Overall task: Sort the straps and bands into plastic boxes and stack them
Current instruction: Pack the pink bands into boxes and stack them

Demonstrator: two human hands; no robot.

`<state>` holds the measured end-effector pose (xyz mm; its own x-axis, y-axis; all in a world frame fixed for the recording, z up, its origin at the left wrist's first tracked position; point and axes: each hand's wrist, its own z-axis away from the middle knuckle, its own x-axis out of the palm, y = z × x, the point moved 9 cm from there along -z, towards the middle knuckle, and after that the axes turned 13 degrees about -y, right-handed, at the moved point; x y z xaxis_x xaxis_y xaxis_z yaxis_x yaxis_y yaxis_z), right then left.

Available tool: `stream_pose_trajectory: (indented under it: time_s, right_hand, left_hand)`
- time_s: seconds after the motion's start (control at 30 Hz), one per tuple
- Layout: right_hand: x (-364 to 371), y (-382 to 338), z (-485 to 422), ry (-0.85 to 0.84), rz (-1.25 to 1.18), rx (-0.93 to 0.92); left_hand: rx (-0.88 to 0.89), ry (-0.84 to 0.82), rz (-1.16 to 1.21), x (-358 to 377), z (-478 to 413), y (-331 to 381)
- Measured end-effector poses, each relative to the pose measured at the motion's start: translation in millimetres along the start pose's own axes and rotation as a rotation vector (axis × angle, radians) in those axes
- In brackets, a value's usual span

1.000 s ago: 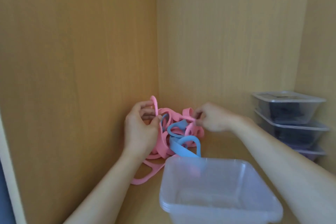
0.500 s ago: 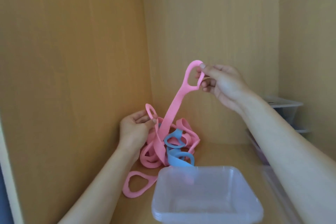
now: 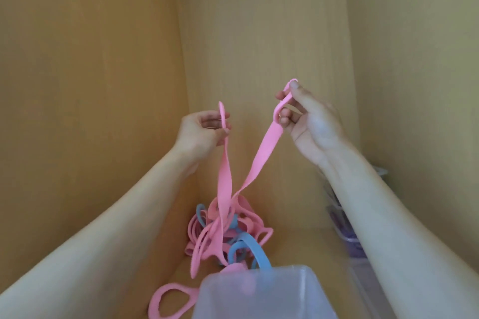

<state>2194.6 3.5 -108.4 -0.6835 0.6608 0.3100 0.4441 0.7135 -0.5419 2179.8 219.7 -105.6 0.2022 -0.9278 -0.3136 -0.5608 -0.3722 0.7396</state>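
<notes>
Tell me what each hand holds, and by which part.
Left hand pinches a pink strap by its looped end; right hand grips another looped end. One strap or two: cannot tell.

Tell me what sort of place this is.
Likely inside a wooden cupboard or shelf compartment: wood-grain walls close in on three sides, with a pile of pink and blue straps and a clear plastic box on its floor.

Nothing here can be read: no words, labels, brand marks, numbers or signs. The pink strap (image 3: 267, 147) and the clear plastic box (image 3: 259, 292) at the bottom edge show only plain surfaces. The stacked boxes (image 3: 346, 233) at the right are blurred and largely hidden behind a forearm, so any print on them cannot be made out.
</notes>
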Motion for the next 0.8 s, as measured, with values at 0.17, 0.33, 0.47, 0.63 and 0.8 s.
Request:
stream_pose_trajectory:
  time_s: [0.17,0.33,0.47,0.63,0.8]
  right_hand:
    - [-1.2,-9.0,-0.7,-0.011,-0.018,0.015]
    - [-8.3,-5.7,1.4,-0.025,-0.087,0.124]
    - [-13.2,-1.9,3.0,-0.036,-0.044,0.207]
    - [-10.7,-0.5,3.1,-0.084,0.008,0.232]
    - [-5.2,-2.3,4.7,-0.138,0.009,0.232]
  left_hand:
    - [0.005,-0.037,-0.041,-5.8,-17.5,22.1]
    - [-0.006,-0.085,-0.043,-7.2,-28.8,34.5]
    - [0.02,-0.136,-0.013,-1.6,-34.8,46.1]
    - [0.084,-0.311,0.026,40.5,-26.7,59.5]
    - [0.146,-0.379,0.095,68.7,-15.6,61.4]
